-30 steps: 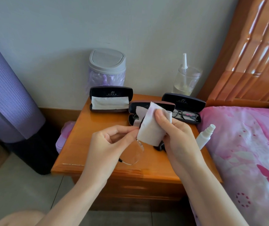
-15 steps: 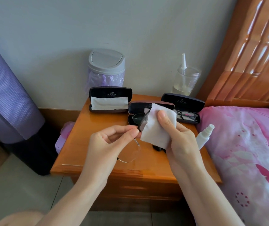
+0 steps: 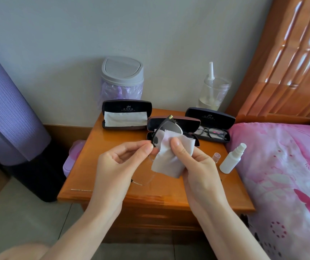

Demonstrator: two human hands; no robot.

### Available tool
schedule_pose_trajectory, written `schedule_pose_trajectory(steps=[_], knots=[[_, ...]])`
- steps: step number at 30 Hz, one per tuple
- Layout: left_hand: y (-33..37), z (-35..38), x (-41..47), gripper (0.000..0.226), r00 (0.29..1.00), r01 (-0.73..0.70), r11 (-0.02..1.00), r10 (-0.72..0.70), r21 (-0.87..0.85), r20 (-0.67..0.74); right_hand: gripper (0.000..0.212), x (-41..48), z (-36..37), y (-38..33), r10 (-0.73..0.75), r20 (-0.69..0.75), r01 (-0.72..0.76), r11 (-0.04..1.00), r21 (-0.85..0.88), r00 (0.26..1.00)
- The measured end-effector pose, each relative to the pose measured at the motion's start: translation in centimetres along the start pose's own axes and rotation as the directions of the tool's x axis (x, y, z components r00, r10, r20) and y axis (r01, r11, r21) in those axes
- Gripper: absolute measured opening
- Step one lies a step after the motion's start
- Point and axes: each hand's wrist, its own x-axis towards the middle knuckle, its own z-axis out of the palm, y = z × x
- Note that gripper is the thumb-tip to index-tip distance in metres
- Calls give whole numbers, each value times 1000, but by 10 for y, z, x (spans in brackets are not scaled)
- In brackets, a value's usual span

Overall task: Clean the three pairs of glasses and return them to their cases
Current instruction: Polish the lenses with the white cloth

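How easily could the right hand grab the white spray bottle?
Probably yes: the spray bottle stands close beside the right hand, only a small cap between them, but its fingers must first release the cloth.

This is a bedroom in a home. A glossy wooden nightstand stands against a pale painted wall. Just to the right of the nightstand lies a bed in pink floral bedding, and behind that rises a carved wooden headboard of the same orange-brown wood. To the nightstand's left leans a rolled purple mat. Below it the floor is tiled. Personal clutter sits on the nightstand: open glasses cases, a small white spray bottle and, at its back by the wall, a swing-lid bin with a purple liner and a clear jar.
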Motion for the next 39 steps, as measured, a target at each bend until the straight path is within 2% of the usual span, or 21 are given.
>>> schedule_pose_trajectory(steps=[2, 6, 12, 18, 22, 26, 28, 30, 31, 33, 34, 36, 39], knots=[[0, -1, 0, 16, 1000, -5, 1000, 5, 3, -5, 50, -1, 1, 0, -3, 11, 3, 1000, -29, 1000], [-1, -3, 1, 17, 1000, -4, 1000, 4, 24, -16, 43, -3, 2, 1, 5, 40, -3, 999, -53, 999], [-1, -3, 2, 14, 999, -31, 997, 31, 68, -8, 42, -2, 3, 0, -47, 14, 48, 988, -143, 999], [3, -3, 2, 13, 996, -92, 989, 89, 116, 30, 40, -2, -1, -5, -38, 34, 41, 994, -105, 999], [4, -8, 5, 12, 995, -101, 988, 99, 120, 22, 39, 0, -5, -4, -46, 55, 54, 985, -165, 997], [8, -13, 12, 18, 994, -106, 987, 104, 120, 26, 29, 10, -20, -5, -18, 81, 39, 961, -274, 997], [12, -18, 17, 14, 994, -104, 988, 101, 112, 32, 15, 16, -27, -4, -5, 103, 45, 922, -384, 995], [14, -23, 21, 10, 994, -106, 986, 100, 129, 53, 8, 22, -30, -1, -1, 146, 85, 820, -566, 989], [15, -25, 22, 9, 993, -106, 983, 97, 150, 68, 9, 25, -31, 3, -10, 169, 121, 735, -667, 986], [16, -27, 23, 7, 990, -113, 974, 93, 196, 107, 23, 31, -32, 8, -107, 163, 195, 577, -793, 981], [17, -28, 24, 7, 987, -123, 967, 97, 222, 125, 28, 32, -33, 6, -198, 143, 232, 562, -794, 970], [19, -29, 23, 7, 980, -155, 946, 112, 284, 163, 25, 32, -33, -6, -371, 121, 348, 639, -686, 921], [22, -30, 22, 6, 962, -224, 897, 142, 382, 232, 24, 32, -31, -27, -429, 159, 445, 735, -512, 889]])
